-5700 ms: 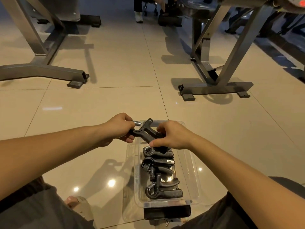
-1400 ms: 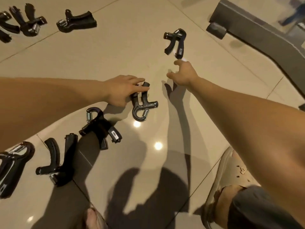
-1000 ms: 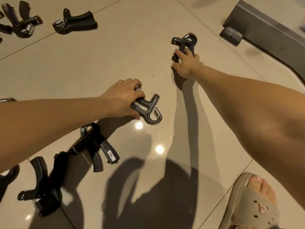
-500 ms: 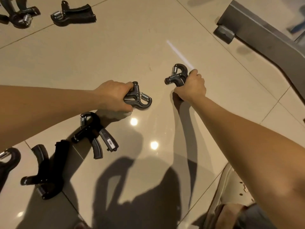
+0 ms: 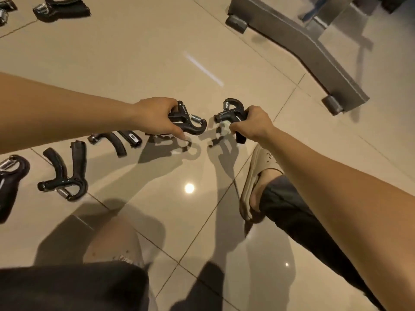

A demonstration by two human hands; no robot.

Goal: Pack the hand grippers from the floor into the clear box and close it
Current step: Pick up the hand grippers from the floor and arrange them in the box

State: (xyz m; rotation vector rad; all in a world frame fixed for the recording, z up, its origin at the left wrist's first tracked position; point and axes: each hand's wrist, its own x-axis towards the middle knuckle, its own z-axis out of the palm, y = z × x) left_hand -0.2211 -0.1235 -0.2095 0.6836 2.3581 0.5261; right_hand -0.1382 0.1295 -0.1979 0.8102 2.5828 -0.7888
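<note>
My left hand (image 5: 157, 116) holds a black hand gripper (image 5: 190, 123) by its handles, spring end pointing right, lifted off the floor. My right hand (image 5: 252, 123) holds a second black hand gripper (image 5: 229, 111), spring end up and to the left. The two grippers hang close together above the beige tiles. More hand grippers lie on the floor at the left: one (image 5: 116, 140) just under my left forearm, one (image 5: 65, 169) nearer me, one (image 5: 9, 176) at the left edge, and one (image 5: 60, 7) at the top left. The clear box is out of view.
A grey metal base of gym equipment (image 5: 298, 48) runs across the upper right. My right foot in a beige sandal (image 5: 256, 178) rests on the tiles under my right arm. My left foot (image 5: 114, 241) and dark trouser legs fill the bottom.
Both hands have lifted their hand grippers off the floor and drawn them toward me and toward each other. The view has tilted down, so my feet show.
</note>
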